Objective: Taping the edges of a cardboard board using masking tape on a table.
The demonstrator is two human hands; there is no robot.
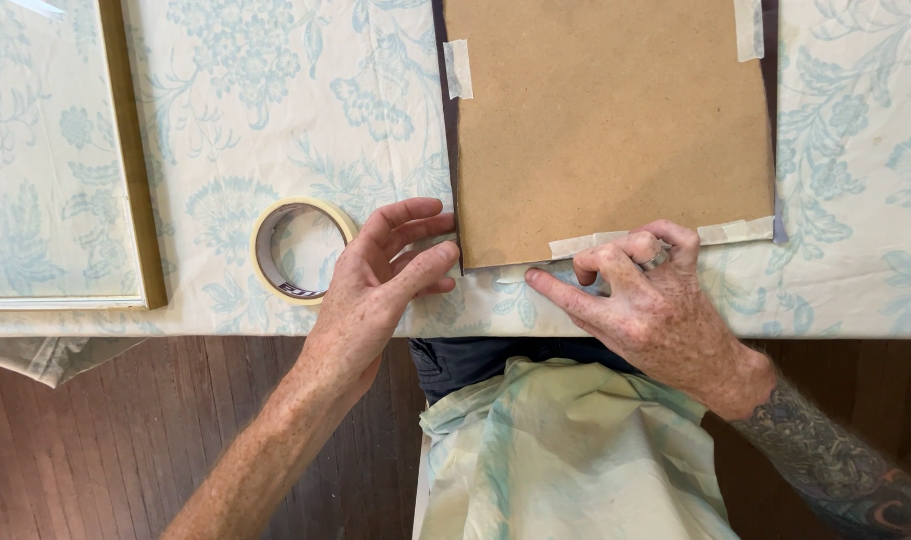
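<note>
My right hand (640,300) pinches what looks like a masking tape strip (615,240) running sideways along the brown backing board (605,120), just beyond my fingertips. My left hand (390,275), fingers spread, braces the board's near-left corner.

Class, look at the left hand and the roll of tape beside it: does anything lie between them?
Nothing visible does. The tape roll lies flat on the tablecloth, just left of the left hand, with only bare cloth between them.
</note>
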